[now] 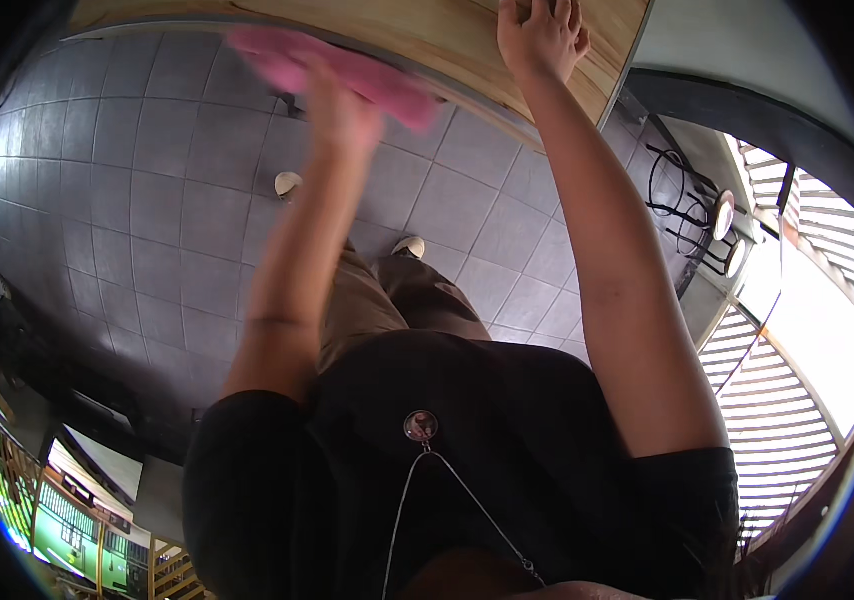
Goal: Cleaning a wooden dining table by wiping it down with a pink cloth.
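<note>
My left hand (344, 112), blurred, is at the near edge of a wood-grain tabletop (427, 30). It holds a pink cloth (337, 71) that spreads along the table's edge, with the floor showing below it. Farther right, my right hand (543, 37) rests palm down on the tabletop near its right end, its fingers bent and slightly apart. No object shows in it, and its fingertips reach the picture's top rim.
Grey floor tiles (164, 217) stretch beneath the table and around my shoes. Stools with round seats and black metal legs (686, 202) are at the right, near slatted windows (764, 427). Dark furniture (89, 375) lies at the lower left.
</note>
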Action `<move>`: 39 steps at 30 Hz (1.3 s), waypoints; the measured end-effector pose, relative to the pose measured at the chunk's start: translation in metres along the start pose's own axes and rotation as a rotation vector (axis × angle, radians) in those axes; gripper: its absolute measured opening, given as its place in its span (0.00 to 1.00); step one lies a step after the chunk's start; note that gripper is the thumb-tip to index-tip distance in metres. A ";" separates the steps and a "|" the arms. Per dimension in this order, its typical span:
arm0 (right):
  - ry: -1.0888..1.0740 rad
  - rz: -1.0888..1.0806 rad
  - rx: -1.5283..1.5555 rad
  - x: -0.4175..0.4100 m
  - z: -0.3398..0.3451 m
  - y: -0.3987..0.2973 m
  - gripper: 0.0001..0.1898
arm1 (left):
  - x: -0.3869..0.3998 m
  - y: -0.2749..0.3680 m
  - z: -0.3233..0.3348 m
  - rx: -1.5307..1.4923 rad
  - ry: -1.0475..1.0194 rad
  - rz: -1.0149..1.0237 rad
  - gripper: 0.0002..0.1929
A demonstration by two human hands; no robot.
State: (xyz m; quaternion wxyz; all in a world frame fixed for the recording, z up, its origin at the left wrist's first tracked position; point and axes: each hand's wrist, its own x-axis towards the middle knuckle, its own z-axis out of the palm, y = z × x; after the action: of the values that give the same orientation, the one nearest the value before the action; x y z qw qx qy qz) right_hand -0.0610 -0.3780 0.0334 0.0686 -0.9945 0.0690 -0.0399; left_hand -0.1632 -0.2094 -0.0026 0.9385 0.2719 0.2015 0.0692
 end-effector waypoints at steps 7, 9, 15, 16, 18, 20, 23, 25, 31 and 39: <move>0.016 0.001 0.007 -0.002 0.004 0.001 0.31 | 0.065 0.044 -0.021 0.319 0.142 0.401 0.26; 0.015 0.008 0.030 -0.004 0.004 -0.002 0.31 | 0.045 0.005 -0.020 0.279 0.218 0.250 0.22; 0.057 -0.011 0.063 -0.002 0.011 0.006 0.32 | -0.035 -0.064 0.021 0.241 -0.087 -0.479 0.31; 0.067 -0.028 0.074 -0.003 0.008 0.010 0.33 | -0.037 -0.063 0.024 0.161 -0.203 -0.537 0.32; 0.081 -0.077 0.227 -0.008 0.006 0.012 0.32 | -0.037 -0.050 0.026 0.139 -0.373 -0.588 0.38; 0.130 -0.106 0.355 -0.008 0.010 0.031 0.31 | -0.043 -0.037 0.029 0.194 -0.406 -0.682 0.40; 0.035 0.044 0.980 -0.023 0.014 0.063 0.25 | -0.024 -0.025 0.014 0.277 -0.400 -0.824 0.46; 0.324 0.146 0.872 -0.095 -0.022 0.049 0.13 | -0.014 0.001 0.012 0.534 -0.402 -0.923 0.49; 0.036 1.094 1.847 -0.221 0.071 -0.013 0.33 | 0.032 -0.005 -0.017 1.158 -0.746 -0.977 0.52; 0.356 1.033 2.434 -0.152 0.097 -0.071 0.35 | 0.017 0.044 0.093 1.493 -1.155 -0.205 0.19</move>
State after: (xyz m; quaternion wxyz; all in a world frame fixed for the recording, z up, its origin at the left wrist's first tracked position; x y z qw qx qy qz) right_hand -0.1934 -0.2743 -0.0626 0.9040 -0.1413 0.3641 -0.1739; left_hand -0.1095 -0.2127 0.0873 0.4785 0.7747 -0.2786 -0.3053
